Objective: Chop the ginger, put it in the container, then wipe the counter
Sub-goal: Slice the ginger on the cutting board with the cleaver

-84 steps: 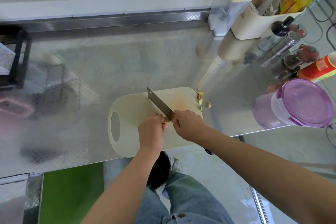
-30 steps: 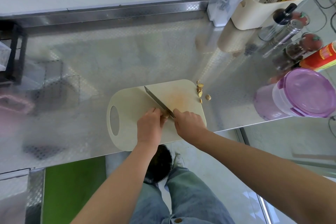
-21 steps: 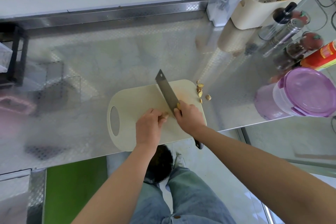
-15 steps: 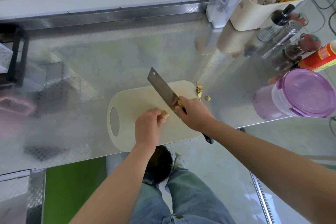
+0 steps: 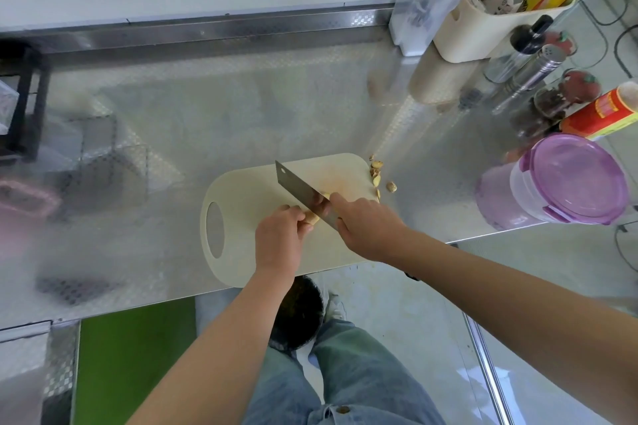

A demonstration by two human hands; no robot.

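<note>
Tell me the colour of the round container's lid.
The lid is translucent purple, seen in the head view.

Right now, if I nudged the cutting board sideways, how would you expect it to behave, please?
The cutting board looks thin and plastic, so probably light and slightly flexible. On the smooth steel counter it would likely slide. Its near edge reaches the counter's edge, so a pull toward you might tip it.

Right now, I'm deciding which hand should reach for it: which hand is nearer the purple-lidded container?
Right. The right hand grips the knife over the cutting board, on the side toward the purple-lidded container; the left hand holds the ginger farther left.
</note>
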